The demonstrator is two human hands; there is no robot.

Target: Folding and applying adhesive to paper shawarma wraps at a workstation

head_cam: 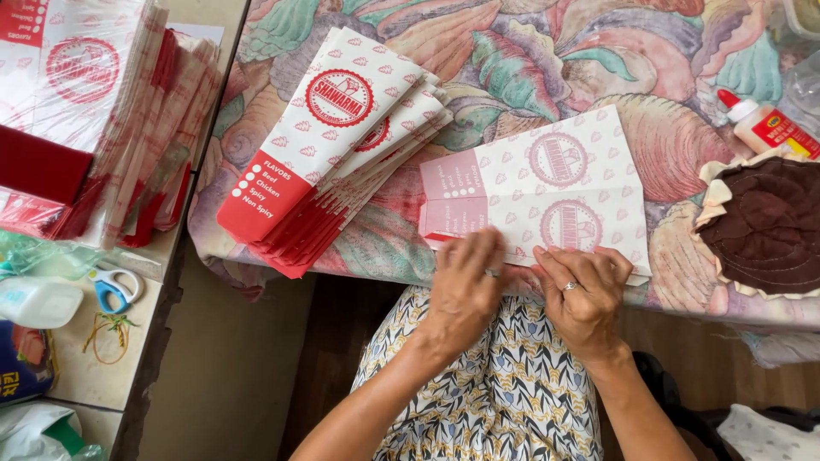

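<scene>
Paper sheet (547, 192) flat on table, near edge under both grips, left hand (465, 286), right hand (585, 294), fingers pressing

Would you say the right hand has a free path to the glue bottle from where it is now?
Probably yes: the right hand rests on the paper sheet, and only bare tablecloth lies between it and the glue bottle.

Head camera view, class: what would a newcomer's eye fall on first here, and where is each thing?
First, the left hand and right hand pressing down the near edge of a flat paper sheet with faint pink print, at the table's front edge. Just left of it lies a fanned stack of red-and-white paper bags on the shell-patterned tablecloth. At far right are a glue bottle and a dark brown cloth.
</scene>
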